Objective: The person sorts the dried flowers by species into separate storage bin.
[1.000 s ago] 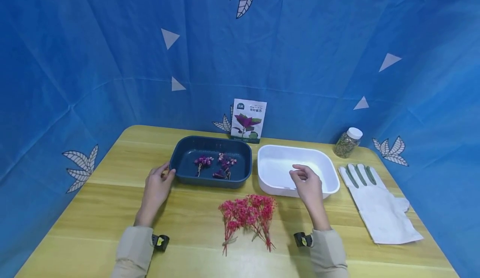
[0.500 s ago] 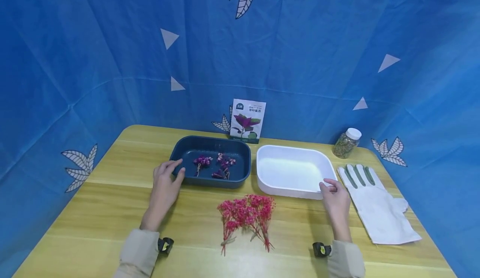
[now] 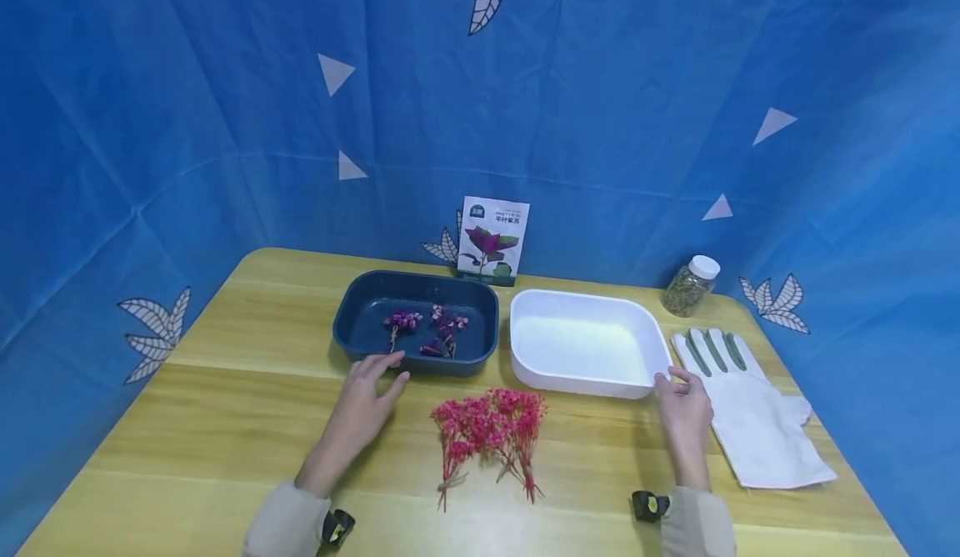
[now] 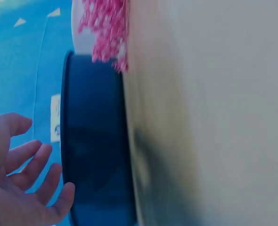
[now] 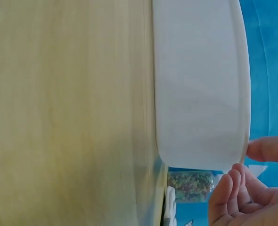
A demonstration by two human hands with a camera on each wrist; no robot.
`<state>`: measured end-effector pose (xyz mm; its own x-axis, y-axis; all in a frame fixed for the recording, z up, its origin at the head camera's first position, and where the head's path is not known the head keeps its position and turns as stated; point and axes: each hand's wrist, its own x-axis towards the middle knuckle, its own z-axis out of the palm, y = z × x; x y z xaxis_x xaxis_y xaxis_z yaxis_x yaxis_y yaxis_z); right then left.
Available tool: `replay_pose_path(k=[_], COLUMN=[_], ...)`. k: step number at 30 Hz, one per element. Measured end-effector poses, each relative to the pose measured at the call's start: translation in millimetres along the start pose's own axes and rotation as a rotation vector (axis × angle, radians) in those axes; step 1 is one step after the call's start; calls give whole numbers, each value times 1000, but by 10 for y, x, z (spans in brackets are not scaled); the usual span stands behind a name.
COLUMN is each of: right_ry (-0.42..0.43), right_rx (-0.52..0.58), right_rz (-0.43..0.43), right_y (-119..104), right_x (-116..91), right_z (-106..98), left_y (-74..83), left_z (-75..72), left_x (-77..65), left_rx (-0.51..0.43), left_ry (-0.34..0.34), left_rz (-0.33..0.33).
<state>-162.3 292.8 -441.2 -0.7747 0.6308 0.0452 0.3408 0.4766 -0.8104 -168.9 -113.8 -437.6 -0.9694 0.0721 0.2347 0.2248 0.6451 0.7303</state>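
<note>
My left hand (image 3: 363,411) is at the front rim of a dark blue plastic basin (image 3: 356,348), its fingers loosely spread with nothing between them. In the left wrist view its fingertips (image 4: 69,188) overlap the basin's edge. Small bunches of purple dried flowers (image 3: 405,321) lie in that basin. My right hand (image 3: 684,411) pinches the front right corner of a white plastic basin (image 3: 585,384). The right wrist view has the thumb at the rim and the other fingers curled against the corner. Pink dried flower bunches (image 3: 487,424) lie on the table in front of both basins.
A white work glove (image 3: 765,432) with green fingertips lies to the right of my right hand. Behind it stands a jar (image 3: 686,290) of dried bits with a white lid. A seed packet (image 3: 492,240) leans on the blue curtain at the back of the wooden table (image 3: 187,440).
My left hand has shifted from the blue basin's left end rightward along its front rim. The right hand has moved right from over the white basin to its front right corner.
</note>
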Motion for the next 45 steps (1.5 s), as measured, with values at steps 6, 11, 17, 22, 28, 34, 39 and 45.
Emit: replay_pose_path(k=[6,11,17,22,28,34,39,45], right_ry=[-13,-35,-65,-71,-63,-63,-63,-69], right_rx=[10,24,29,20,16,18,6,4], right_rz=[2,29,48,62,51,47,43,59], right_y=[46,62,46,44,58,54,42,62], right_x=[44,58,89,93,88,82,73,62], right_z=[-52,-65,-55,-51,-48,-38,-45,-52], left_y=[68,84,74,65,62,54,60,62], left_z=[99,155,252,329,363,417,464,494], left_x=[-131,-224,-291,-339,-389,-436,-474,-505], left_rx=[-72,-100,-92,-76,-28,38,75,141], left_ry=[-97,-136,-164,-207,-198,-184,-209,-235], left_rz=[-51,-64,-79,-103,-103,-36,-65,-83])
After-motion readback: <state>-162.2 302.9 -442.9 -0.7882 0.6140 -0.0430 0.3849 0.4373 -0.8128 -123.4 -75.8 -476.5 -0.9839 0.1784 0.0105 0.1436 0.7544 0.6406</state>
